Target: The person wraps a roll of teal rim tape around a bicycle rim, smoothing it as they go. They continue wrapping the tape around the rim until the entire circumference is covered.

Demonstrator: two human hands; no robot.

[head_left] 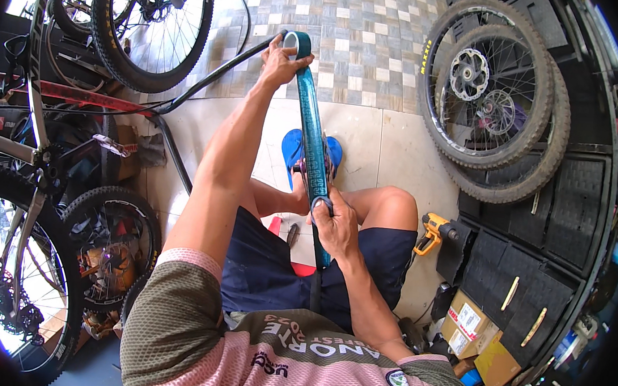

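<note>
In front of my body a teal tape strip (312,131) with a printed pattern stretches down from a tape roll (304,45). My left hand (282,67) grips that roll far out ahead, fingers and thumb around its ring. The strip runs along what looks like a narrow wheel rim (316,288), seen edge-on and upright between my legs; most of the wheel is hidden beneath the tape. My right hand (338,232) is closed around the rim closer to me, with the thumb pressed on the tape.
Two bicycle wheels (431,123) lean at the right against dark panels. A yellow pistol-shaped tool (430,235) and a cardboard box (467,323) sit right of my knee. Bicycles, including a grey frame (36,84), and a red bar (106,99) crowd the left. Blue slippers (291,148) lie ahead.
</note>
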